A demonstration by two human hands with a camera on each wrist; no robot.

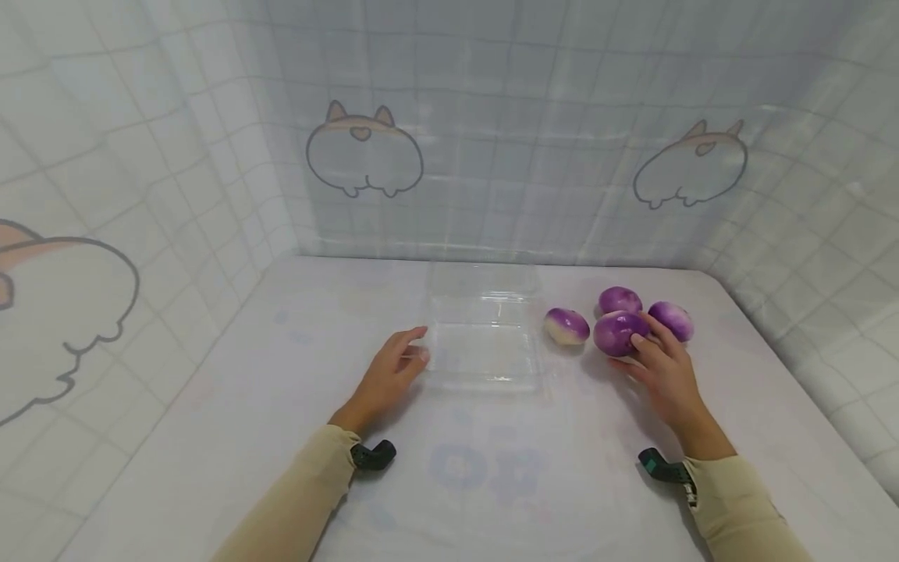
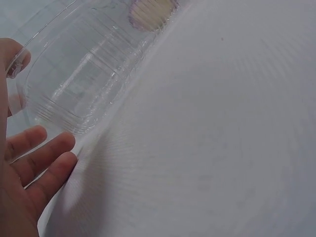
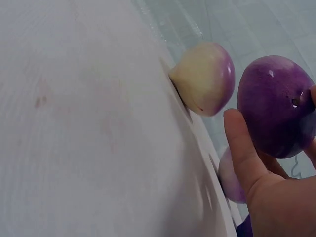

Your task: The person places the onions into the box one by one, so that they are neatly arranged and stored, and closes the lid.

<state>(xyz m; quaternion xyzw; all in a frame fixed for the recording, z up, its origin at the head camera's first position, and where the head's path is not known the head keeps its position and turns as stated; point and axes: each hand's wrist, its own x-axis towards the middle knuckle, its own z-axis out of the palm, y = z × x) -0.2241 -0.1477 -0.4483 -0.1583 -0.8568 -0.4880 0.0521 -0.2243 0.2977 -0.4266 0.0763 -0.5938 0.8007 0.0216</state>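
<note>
Four fingers and thumb of my right hand (image 1: 663, 378) hold a purple turnip (image 1: 621, 334), which is raised off the table in the right wrist view. A turnip with a pale end (image 1: 567, 328) lies left of it. Two more purple turnips lie behind it, one at the back (image 1: 620, 299) and one to the right (image 1: 673, 320). My left hand (image 1: 386, 375) is at the left edge of a clear plastic container (image 1: 485, 384), fingers spread and loosely bent. Its fingertips are at the rim; some show through the plastic in the left wrist view.
A pale cloth (image 1: 302, 336) covers the table. White checked curtains (image 1: 485, 172) with cartoon outlines hang behind and at both sides. The container has a hinged-looking clear lid (image 1: 485, 275) lying flat at its far side.
</note>
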